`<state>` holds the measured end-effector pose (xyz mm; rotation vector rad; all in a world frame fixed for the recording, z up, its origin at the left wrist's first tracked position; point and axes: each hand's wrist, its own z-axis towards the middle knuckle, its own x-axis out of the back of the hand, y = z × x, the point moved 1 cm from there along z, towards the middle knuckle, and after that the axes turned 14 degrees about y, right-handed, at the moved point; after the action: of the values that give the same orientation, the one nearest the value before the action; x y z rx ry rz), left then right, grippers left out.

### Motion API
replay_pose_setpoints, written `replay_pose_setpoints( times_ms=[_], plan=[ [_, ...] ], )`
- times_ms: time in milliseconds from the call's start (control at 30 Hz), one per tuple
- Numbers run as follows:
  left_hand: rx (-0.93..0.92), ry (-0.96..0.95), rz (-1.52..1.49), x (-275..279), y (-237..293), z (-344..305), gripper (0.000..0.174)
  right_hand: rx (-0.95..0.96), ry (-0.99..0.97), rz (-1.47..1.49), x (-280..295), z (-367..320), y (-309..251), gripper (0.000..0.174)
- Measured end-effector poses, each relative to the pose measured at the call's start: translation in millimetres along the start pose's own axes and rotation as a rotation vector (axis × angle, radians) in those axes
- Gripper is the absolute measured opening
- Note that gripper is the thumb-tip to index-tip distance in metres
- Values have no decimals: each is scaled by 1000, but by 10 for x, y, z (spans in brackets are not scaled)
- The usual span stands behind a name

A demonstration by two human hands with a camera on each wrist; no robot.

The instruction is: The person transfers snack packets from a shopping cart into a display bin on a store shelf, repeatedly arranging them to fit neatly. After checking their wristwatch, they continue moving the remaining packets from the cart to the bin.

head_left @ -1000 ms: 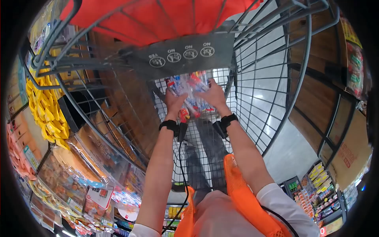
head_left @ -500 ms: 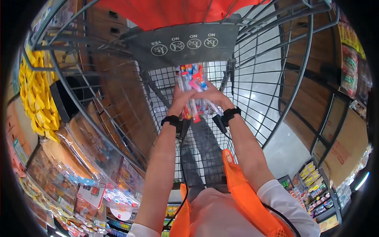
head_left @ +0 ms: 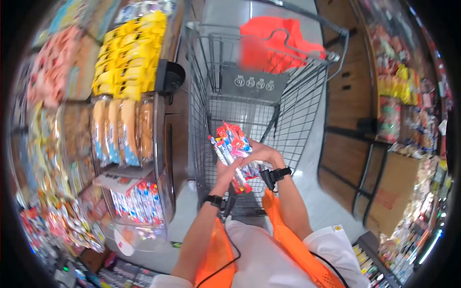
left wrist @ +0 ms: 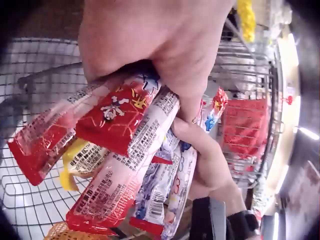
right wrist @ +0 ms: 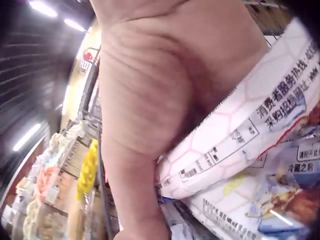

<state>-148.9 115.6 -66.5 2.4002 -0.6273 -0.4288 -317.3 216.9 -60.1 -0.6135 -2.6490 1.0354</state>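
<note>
Both hands hold one bunch of long, thin wrapped snack packets (head_left: pixel 231 148) over the wire cart. The left hand (head_left: pixel 225 173) grips the bunch from its left side, the right hand (head_left: pixel 263 154) from its right, thumbs close together. In the left wrist view the left hand (left wrist: pixel 155 40) curls over red and white packets (left wrist: pixel 105 192), and the right hand (left wrist: pixel 207 162) pinches from beyond. The right wrist view shows the right hand (right wrist: pixel 150 90) against a white packet (right wrist: pixel 225 135); its fingertips are hidden.
The cart basket (head_left: pixel 297 120) surrounds the area ahead, with a red cloth (head_left: pixel 273 41) over its far end. Shelves of yellow bags (head_left: pixel 129 57) and bread packs (head_left: pixel 127 129) stand at left. A cardboard box (head_left: pixel 394 187) and more snacks stand at right.
The bunch has come up and back toward the body, out of the basket's depth. The head view has shifted, showing the whole cart farther off and more shelf at left.
</note>
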Motion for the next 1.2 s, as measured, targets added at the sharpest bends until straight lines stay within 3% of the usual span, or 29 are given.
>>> replay_pose_setpoints(
  times_ms=[33, 67, 100, 167, 200, 300, 400, 500, 567, 700, 800, 900, 933, 1033, 1100, 1133, 1167, 1200],
  plan=[
    [-57, -76, -25, 15, 191, -146, 44, 21, 12, 14, -41, -158, -140, 105],
    [-192, -106, -39, 85, 187, -168, 44, 85, 152, -159, -83, -382, -334, 95],
    [-351, -97, -42, 115, 383, -341, 45, 110, 122, -77, -161, -584, -545, 94],
    [-470, -152, 141, 337, 881, -741, 53, 141, 37, 117, -404, -935, -892, 93],
    [-618, -159, 23, 472, 1054, -938, 58, 161, 24, 159, -634, -1128, -1040, 90],
    [-749, -106, 195, 1152, 1370, -1345, 62, 223, 41, 244, -1351, -1491, -1299, 81],
    [-748, 56, 220, 1863, 1609, -1966, 61, 277, 113, 237, -2208, -1721, -1321, 72],
    [-660, 38, 220, 2744, 1326, -1952, 57, 213, -21, 335, -3081, -1826, -1186, 67],
    [-510, -53, -46, 3176, 1202, -2028, 44, 284, 27, 342, -3614, -1770, -1025, 65],
    [-178, 52, 139, 3924, 1239, -2049, 31, 204, 14, 328, -4386, -1448, -785, 55],
    [-188, 22, 21, 4197, 1310, -1901, 24, 157, 115, 283, -4652, -1154, -822, 67],
    [-194, 36, 132, 4439, 1553, -1774, 27, 124, 249, 234, -4792, -1194, -1084, 103],
    [-233, 31, 112, 4504, 1605, -1689, 28, 107, 213, 230, -4778, -1216, -1223, 112],
    [-299, 67, 196, 4708, 1646, -1325, 34, 207, 227, 203, -4755, -882, -1139, 109],
    [-422, 72, 311, 4854, 1603, -1113, 36, 330, 263, 182, -4701, -552, -829, 96],
    [-430, 129, 336, 4998, 1404, -807, 38, 276, 462, 4, -4667, -622, -819, 70],
    [-371, 91, 250, 4990, 1425, -866, 37, 284, 455, 52, -4631, -623, -772, 65],
    [-464, 123, 280, 5008, 1392, -785, 40, 292, 449, 101, -4588, -592, -720, 59]
  ],
)
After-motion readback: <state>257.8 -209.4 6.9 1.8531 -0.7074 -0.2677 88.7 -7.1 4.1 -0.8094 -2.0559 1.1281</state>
